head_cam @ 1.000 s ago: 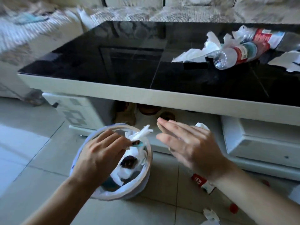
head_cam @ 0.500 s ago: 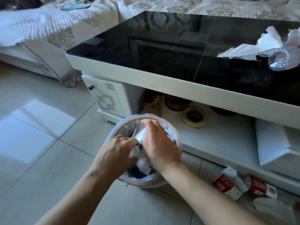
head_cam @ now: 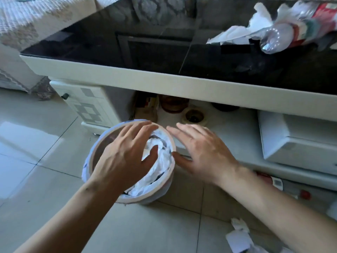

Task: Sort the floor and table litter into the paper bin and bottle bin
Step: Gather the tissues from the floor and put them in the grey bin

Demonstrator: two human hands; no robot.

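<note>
A round paper bin (head_cam: 165, 181) with a pale rim stands on the floor tiles, filled with crumpled white paper (head_cam: 158, 157). My left hand (head_cam: 125, 156) lies flat over the bin's mouth, fingers spread, holding nothing. Just right of the rim hovers my right hand (head_cam: 202, 152), also flat and empty. On the black table top at the upper right lie white paper scraps (head_cam: 237, 33) and clear plastic bottles (head_cam: 284, 35) with red labels. More crumpled paper (head_cam: 238, 236) lies on the floor at the lower right, and a red-labelled bottle (head_cam: 277, 183) lies beside my right forearm.
The low table (head_cam: 164, 79) has a white edge overhanging a shelf with jars and a tape roll (head_cam: 194, 116). A white drawer unit (head_cam: 87, 105) stands left of the bin, another (head_cam: 299, 141) at the right. A sofa with a lace cover (head_cam: 27, 19) fills the upper left.
Both hands were down in the bin among the paper. Now the left hand lies flat on top and the right hand has come out to the right of the rim.
</note>
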